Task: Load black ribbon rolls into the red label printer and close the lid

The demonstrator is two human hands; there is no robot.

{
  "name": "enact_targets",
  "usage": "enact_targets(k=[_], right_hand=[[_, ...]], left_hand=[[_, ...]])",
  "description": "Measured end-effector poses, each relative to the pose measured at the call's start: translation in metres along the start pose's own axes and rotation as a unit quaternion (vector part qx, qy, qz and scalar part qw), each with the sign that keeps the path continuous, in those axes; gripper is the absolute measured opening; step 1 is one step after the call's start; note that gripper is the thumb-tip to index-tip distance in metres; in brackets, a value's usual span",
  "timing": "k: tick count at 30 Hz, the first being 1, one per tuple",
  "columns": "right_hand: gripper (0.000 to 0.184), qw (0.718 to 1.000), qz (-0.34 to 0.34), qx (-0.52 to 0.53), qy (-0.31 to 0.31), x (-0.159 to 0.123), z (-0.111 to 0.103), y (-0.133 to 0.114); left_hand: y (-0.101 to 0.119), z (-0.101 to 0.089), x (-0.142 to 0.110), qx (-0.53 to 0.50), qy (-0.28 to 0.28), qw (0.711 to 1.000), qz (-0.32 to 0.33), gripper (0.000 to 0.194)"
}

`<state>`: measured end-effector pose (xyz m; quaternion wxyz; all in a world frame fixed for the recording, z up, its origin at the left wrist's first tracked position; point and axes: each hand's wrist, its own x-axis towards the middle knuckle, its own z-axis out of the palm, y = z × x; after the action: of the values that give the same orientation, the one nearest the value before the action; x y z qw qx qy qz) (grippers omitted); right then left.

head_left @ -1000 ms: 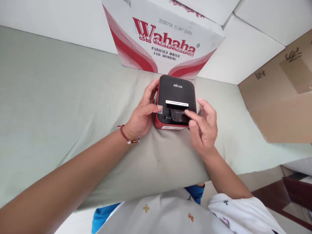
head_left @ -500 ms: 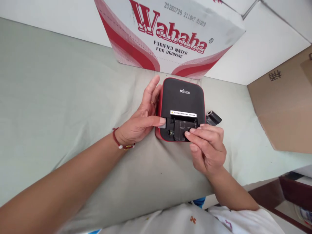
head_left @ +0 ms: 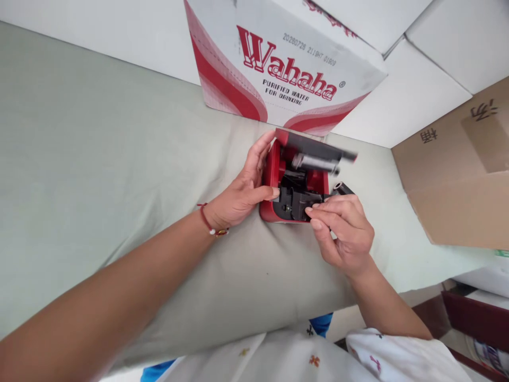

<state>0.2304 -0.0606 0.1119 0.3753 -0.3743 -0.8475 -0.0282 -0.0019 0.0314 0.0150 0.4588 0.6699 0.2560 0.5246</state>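
Observation:
A red and black label printer stands on the cloth, its black lid raised and blurred by motion. Under the lid is a roller-like part, also blurred. My left hand wraps the printer's left side, with the thumb pressed on a grey latch at the front left corner. A dark, shiny strip comes out over the front edge. My right hand pinches that strip at its right side between thumb and fingers. Just behind the right fingers shows a small black roll, partly hidden.
Behind the printer stands a white and red water carton, with more white boxes beside it. A brown cardboard box is at the right. Pale green cloth covers the surface. Dark red furniture shows at lower right.
The printer's lid has sprung up from closed, baring the red inside. Both hands keep their places on the printer and strip. The view has shifted slightly.

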Motion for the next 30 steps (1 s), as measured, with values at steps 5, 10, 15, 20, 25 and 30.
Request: enact_targets(k=[5,10,15,20,25,30], right_hand=[[0.021,0.992,0.081,0.057,-0.082,0.027,-0.025,0.005],[0.027,0.955,0.191,0.022,-0.226,0.073,-0.030,0.030],[0.028,0.905,0.114,-0.176,-0.370,0.102,0.003,0.046],[0.017,0.854,0.110,-0.242,-0.448,0.113,0.027,0.053],[0.013,0.881,0.129,-0.212,-0.402,0.107,0.024,0.055],[0.014,0.899,0.262,-0.096,-0.337,0.101,-0.012,0.036]], left_hand=[[-0.010,0.001,0.000,-0.076,-0.020,0.996,-0.028,0.100],[-0.014,0.002,-0.001,-0.098,-0.015,0.994,-0.044,0.099],[-0.017,0.002,-0.001,-0.103,-0.009,0.993,-0.049,0.100],[-0.021,0.002,0.000,-0.099,-0.008,0.994,-0.047,0.100],[-0.022,0.003,0.001,-0.124,-0.009,0.991,-0.056,0.101],[-0.016,0.005,0.002,-0.182,-0.006,0.980,-0.080,0.102]])
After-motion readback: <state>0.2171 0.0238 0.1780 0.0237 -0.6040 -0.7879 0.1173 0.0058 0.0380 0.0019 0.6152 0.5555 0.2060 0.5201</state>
